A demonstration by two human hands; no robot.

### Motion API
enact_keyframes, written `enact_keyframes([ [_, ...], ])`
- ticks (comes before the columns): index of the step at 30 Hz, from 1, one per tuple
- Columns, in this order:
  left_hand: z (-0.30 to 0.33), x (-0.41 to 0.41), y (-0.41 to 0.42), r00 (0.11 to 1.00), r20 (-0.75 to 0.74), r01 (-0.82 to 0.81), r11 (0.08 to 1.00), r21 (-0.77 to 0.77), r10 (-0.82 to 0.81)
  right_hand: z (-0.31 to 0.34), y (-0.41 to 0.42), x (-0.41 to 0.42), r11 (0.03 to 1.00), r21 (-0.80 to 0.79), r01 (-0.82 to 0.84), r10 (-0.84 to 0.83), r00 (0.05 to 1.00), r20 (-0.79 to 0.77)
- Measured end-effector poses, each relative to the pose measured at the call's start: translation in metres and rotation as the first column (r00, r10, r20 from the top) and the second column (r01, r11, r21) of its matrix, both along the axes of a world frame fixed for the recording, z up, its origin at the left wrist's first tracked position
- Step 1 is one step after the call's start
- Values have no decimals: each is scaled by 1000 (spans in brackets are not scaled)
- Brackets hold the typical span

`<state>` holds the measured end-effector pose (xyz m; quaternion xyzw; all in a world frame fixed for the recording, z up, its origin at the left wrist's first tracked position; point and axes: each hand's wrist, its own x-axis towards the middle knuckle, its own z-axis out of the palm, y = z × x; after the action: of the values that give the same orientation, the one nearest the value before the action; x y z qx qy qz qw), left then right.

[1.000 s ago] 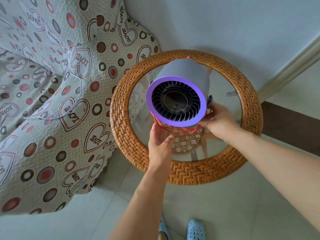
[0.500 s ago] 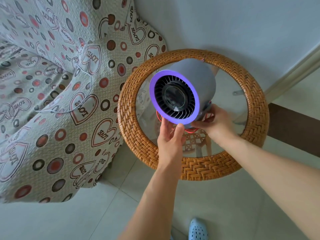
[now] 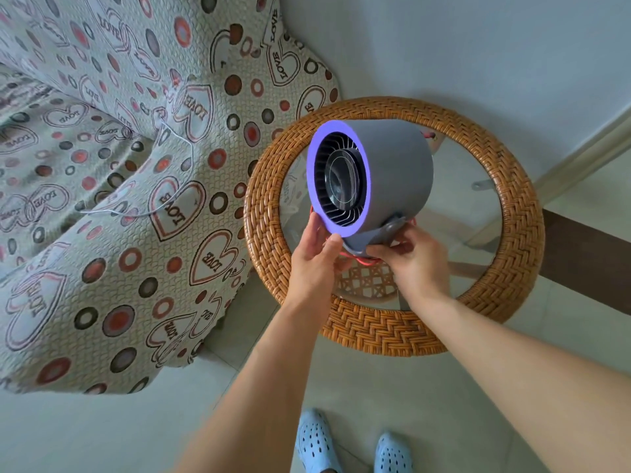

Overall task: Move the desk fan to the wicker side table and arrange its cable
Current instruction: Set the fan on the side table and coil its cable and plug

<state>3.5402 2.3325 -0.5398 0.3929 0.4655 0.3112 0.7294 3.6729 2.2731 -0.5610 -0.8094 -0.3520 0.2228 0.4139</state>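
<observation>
Gripping fan base: left hand (image 3: 316,249) and right hand (image 3: 415,259), fingers curled around it. Grey desk fan (image 3: 370,177), purple-rimmed, over round wicker bench (image 3: 426,332), glass-topped. Adjacent: heart-print sofa cover (image 3: 102,199) bearing thin white cable (image 3: 186,186); pale tiled floor (image 3: 102,435).

heart-print sofa cover (image 3: 102,268) at left, blue clogs (image 3: 355,445) on pale tile floor (image 3: 102,435), white wall (image 3: 478,46)
</observation>
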Motion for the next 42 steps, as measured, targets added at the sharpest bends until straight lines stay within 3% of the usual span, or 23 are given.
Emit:
enact_keyframes([
  [7, 19, -3, 26, 999, 19, 32, 996, -81, -30, 3, 7, -14, 1000, 4, 0, -1, 993, 116],
  [12, 11, -1, 24, 992, -110, -67, 998, 7, 67, 3, 8, -16, 999, -21, -37, 40, 985, 166],
  [16, 11, 0, 18, 983, -173, -48, 997, 53, 56, 1, 9, -14, 999, -40, -31, 38, 981, 190],
  [26, 15, -2, 24, 965, -261, 44, 998, 33, -34, 5, 9, -15, 999, -42, -25, 32, 985, 170],
  [42, 13, 3, 25, 970, -236, 51, 998, -41, -60, 10, 7, -16, 996, -79, -36, 49, 986, 161],
])
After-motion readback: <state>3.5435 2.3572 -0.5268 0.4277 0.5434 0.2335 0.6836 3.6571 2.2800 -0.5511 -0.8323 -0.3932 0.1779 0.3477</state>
